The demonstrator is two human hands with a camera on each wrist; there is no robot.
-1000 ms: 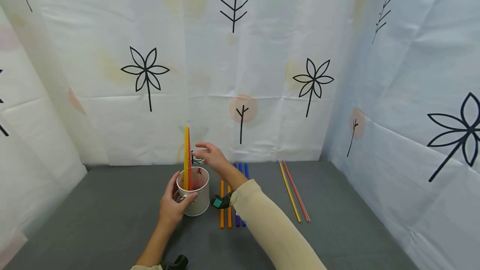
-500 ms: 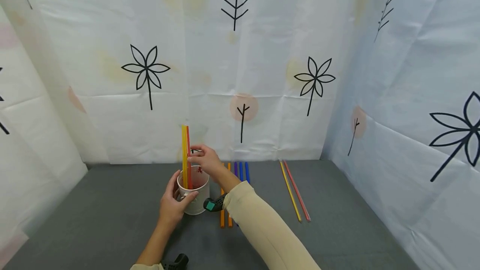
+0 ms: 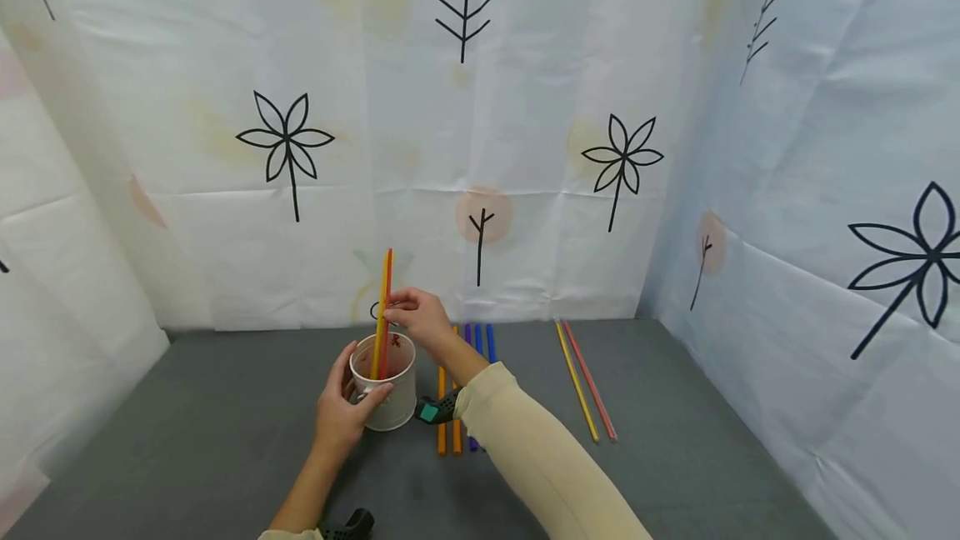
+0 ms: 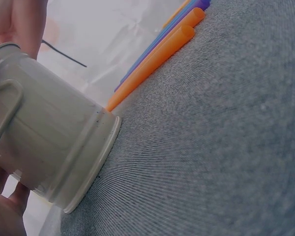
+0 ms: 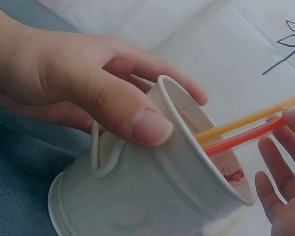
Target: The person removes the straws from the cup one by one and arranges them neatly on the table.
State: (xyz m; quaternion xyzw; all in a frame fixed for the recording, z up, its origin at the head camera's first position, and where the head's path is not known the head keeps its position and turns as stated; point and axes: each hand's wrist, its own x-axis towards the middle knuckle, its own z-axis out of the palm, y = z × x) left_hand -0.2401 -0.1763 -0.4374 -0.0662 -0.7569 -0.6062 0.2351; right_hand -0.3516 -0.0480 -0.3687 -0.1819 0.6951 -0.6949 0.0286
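A white mug-like pot with a small side handle stands on the dark cloth. My left hand grips it from the left, its thumb along the near rim by the handle. Inside lean a yellow straw and a red straw, both sticking well above the rim. My right hand pinches the red straw above the pot; the yellow one lies right beside it. Reddish marks show on the pot's inner wall. The straws' lower ends are hidden.
Right of the pot lie orange straws, a purple straw and blue straws, partly under my right forearm. Farther right are another yellow straw and a red straw. A patterned white curtain encloses the table's back and sides.
My right hand has come in from beside the straws and now pinches the red one. The straws' tops have tipped to the right. The left hand has kept its hold on the pot.
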